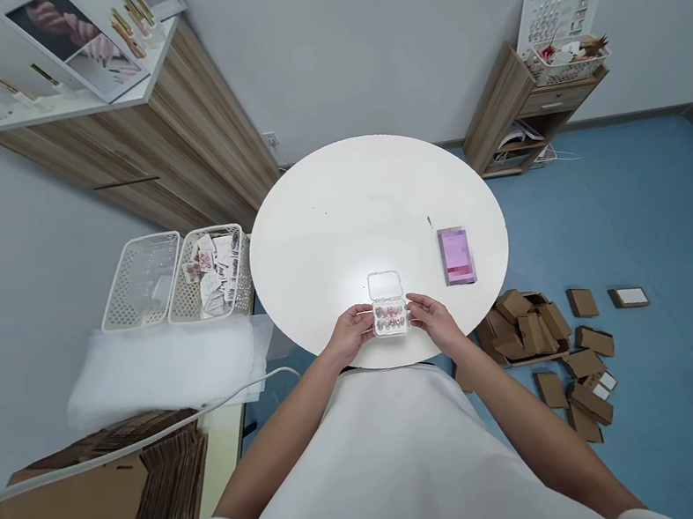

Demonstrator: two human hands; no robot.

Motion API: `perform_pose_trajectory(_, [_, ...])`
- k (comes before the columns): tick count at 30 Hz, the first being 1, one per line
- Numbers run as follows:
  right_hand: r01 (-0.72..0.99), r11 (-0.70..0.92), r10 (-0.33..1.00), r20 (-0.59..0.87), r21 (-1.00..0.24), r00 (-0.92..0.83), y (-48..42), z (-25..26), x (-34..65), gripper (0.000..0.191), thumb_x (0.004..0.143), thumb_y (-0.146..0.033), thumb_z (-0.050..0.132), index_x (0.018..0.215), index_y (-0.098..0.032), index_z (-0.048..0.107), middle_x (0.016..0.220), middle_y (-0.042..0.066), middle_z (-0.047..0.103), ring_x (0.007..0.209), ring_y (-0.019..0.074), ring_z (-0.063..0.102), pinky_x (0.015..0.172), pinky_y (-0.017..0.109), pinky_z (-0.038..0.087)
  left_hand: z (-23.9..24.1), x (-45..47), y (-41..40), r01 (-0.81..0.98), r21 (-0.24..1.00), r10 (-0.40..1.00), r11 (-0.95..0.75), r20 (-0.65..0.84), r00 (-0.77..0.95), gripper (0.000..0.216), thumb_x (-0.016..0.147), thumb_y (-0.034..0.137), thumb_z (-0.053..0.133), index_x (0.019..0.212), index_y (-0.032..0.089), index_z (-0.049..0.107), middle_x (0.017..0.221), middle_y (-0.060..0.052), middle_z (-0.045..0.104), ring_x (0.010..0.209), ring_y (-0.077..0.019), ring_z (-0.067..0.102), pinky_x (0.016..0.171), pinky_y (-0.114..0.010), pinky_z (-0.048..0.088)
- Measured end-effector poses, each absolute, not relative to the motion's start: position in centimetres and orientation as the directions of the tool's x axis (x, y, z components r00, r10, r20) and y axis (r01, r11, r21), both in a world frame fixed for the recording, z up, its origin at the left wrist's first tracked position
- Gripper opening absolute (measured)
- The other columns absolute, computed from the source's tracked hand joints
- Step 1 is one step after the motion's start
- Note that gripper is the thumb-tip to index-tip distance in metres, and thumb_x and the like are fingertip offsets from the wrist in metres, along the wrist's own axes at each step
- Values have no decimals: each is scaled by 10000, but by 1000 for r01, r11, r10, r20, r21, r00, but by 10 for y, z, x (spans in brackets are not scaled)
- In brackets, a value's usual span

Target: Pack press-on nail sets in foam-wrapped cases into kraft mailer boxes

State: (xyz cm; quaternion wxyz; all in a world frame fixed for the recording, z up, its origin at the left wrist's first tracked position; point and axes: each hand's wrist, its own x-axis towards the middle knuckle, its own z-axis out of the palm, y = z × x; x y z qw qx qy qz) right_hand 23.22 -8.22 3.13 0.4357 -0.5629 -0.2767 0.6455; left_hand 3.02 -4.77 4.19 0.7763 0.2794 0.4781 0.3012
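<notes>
A small clear plastic case (388, 307) lies open on the round white table (340, 225) near its front edge, its lid flipped back. Several pinkish nail tips sit in rows in its base. My left hand (354, 331) grips the left side of the base with curled fingers. On the right side, my right hand (429, 316) holds it the same way. Both forearms reach in from below.
A pink rectangular item (457, 255) lies on the table's right part. Two white mesh baskets (142, 282) stand at left, one holding small packets (214, 269). Small brown cardboard boxes (544, 336) litter the blue floor at right. Flat cardboard (96, 509) lies at lower left.
</notes>
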Motion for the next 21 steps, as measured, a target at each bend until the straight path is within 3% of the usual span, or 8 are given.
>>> perform_pose_trajectory(5, [-323,-507,853,-518,-799,-60,-69,33,241,391,708,-473,577,1010,-227,602,999,45,602,765,121,568,710,278,462,47,41,-54,-208,729,745,652,-567,352,355,622,285,726,907,154,559,789,-39,632,736,-137,611,730,-317,476])
perform_pose_trajectory(12, [-292,-460,886,-457,-839,-84,-55,45,249,420,654,-403,647,1032,-233,582,980,35,628,797,126,563,696,270,441,52,48,-56,-237,720,746,653,-557,365,354,629,273,726,916,152,559,811,-45,632,752,-136,611,722,-308,482])
perform_pose_trajectory(21, [-251,-393,919,-386,-884,-79,-58,44,258,417,688,-398,607,1078,-264,548,1039,44,604,858,147,560,713,289,451,54,55,-56,-224,728,749,648,-554,364,342,647,288,710,925,151,565,823,-53,637,758,-140,606,733,-310,481])
